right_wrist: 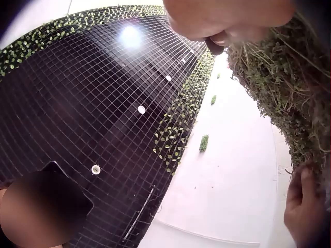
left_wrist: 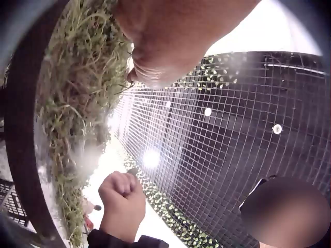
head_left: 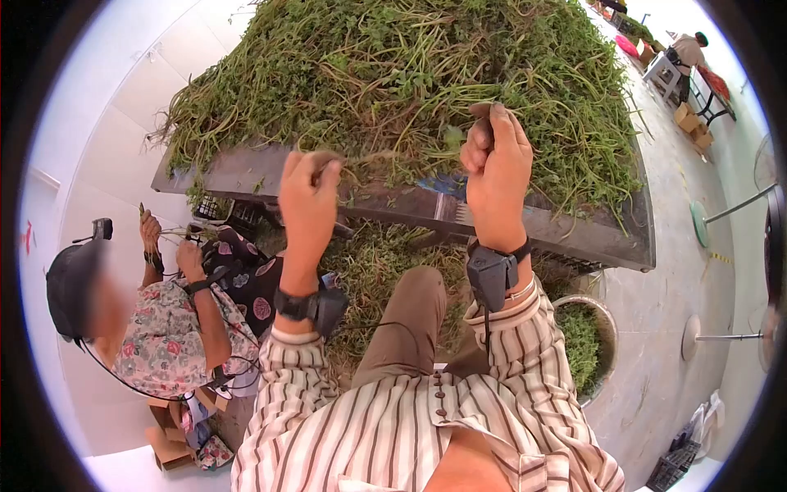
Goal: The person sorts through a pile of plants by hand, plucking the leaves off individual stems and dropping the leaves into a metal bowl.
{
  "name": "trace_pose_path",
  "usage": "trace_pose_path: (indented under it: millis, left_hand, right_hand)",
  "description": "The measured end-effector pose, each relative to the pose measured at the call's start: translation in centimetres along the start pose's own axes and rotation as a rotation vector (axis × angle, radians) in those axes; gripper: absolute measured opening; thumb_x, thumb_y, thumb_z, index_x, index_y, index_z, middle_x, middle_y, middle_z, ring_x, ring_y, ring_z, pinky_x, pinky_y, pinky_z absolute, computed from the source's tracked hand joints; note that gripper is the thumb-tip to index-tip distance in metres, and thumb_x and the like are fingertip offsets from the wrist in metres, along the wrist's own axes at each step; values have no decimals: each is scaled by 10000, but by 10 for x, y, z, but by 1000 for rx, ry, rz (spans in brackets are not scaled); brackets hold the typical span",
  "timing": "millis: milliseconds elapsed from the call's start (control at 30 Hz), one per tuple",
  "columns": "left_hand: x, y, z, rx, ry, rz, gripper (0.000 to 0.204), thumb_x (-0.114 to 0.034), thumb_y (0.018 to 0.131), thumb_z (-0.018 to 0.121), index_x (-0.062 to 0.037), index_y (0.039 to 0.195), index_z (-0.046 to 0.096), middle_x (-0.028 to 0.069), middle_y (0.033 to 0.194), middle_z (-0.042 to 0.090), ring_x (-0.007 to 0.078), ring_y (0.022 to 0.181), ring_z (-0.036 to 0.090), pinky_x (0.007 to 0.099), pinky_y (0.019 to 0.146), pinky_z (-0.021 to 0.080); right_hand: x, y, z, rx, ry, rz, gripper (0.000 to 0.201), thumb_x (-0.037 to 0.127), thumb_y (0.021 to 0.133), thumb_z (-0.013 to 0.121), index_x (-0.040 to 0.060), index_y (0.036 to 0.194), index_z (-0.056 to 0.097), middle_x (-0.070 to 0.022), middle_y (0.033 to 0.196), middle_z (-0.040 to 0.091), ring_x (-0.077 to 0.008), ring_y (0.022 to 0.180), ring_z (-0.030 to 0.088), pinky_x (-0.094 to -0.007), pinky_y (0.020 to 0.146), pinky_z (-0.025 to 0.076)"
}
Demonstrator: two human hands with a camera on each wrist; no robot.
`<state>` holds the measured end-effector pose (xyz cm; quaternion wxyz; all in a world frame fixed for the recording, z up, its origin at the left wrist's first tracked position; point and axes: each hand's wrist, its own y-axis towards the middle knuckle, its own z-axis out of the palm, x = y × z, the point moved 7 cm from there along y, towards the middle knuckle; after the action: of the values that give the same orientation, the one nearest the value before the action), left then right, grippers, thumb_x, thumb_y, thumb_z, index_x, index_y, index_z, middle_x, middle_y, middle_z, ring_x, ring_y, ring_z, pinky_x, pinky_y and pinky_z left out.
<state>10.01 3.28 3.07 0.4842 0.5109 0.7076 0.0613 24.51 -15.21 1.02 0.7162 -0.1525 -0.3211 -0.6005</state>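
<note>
My left hand (head_left: 310, 197), fingers curled, is raised over the near edge of the table. A thin brownish stem (head_left: 373, 156), blurred, stretches from its fingertips toward the right. My right hand (head_left: 500, 168) is raised a little farther to the right, its fingers curled in. A small dark flat piece (head_left: 479, 108) shows at its fingertips, and its kind cannot be made out. Beside these fingers is a blurred green leaf (head_left: 453, 137). Behind both hands lies a big heap of leafy green stems (head_left: 369, 74) on the dark table (head_left: 557, 225).
To the left another person (head_left: 172, 328) sits with stems in hand. Loose greens (head_left: 377, 246) lie under the table. By my right knee stands a round tub (head_left: 608, 336) of greens. Stands with round bases (head_left: 690, 338) are at the right, cardboard boxes (head_left: 168, 435) at lower left.
</note>
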Motion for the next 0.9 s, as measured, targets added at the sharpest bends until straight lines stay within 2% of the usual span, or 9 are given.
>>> trace_pose_path:
  millis: [133,367,433,567,600,767,833,867,900]
  left_hand:
    - [29,-39,-46,-99,97,-117,96,-77,835,581,6,880,600,53,780,477,153,678,472,283,613,396]
    - [81,-105,-91,-103,174,-267,117,-94,843,578,15,885,591,65,813,482,183,686,484,301,640,411]
    - [94,-116,-95,-23,337,-358,116,-94,842,572,10,888,592,80,816,492,207,696,503,312,647,415]
    - [122,-136,-83,158,446,-323,185,-82,839,554,-14,1003,606,97,857,534,244,725,535,319,660,427]
    - [115,-135,-78,180,384,-384,256,-72,841,548,-24,1088,589,104,884,550,232,735,545,312,673,433]
    - [107,-107,-60,150,240,-302,287,-70,848,539,-6,1126,571,102,897,568,184,766,547,290,679,442]
    - [108,-87,-51,123,64,-288,306,-158,881,534,-8,1146,564,73,856,593,123,633,535,259,571,428]
    - [107,-74,-47,120,67,-286,306,-158,881,534,-8,1146,564,73,856,593,123,633,535,259,571,428]
    - [106,-62,-42,110,-51,-354,316,-177,877,545,-9,1144,566,49,785,566,96,579,497,243,528,404]
  right_hand:
    - [-4,0,-1,3,0,22,224,184,930,475,1,865,586,26,586,432,-44,441,326,-220,401,250]
    - [-5,-2,-1,12,3,12,214,172,927,479,0,863,588,24,584,443,-42,442,334,-214,396,251]
    - [-4,-2,-1,9,-7,16,210,167,925,483,-4,865,589,24,577,442,-42,440,334,-216,394,247]
    - [-8,-2,0,15,-17,28,205,163,921,489,-5,866,593,27,569,428,-45,440,327,-220,395,237]
    - [-8,-3,1,18,-14,29,205,163,921,489,-5,866,593,27,569,428,-45,440,327,-220,395,237]
    - [-13,-4,1,24,-22,63,200,163,921,491,2,873,598,28,580,432,-43,451,333,-220,401,243]
    - [-13,-5,2,33,-29,72,198,163,921,492,2,876,599,27,585,437,-42,453,335,-220,402,246]
    - [-14,-5,2,36,-38,79,197,163,921,493,2,879,599,26,590,442,-42,455,337,-220,403,248]
    - [-15,-5,3,37,-34,80,197,163,921,493,2,879,599,26,590,442,-42,455,337,-220,403,248]
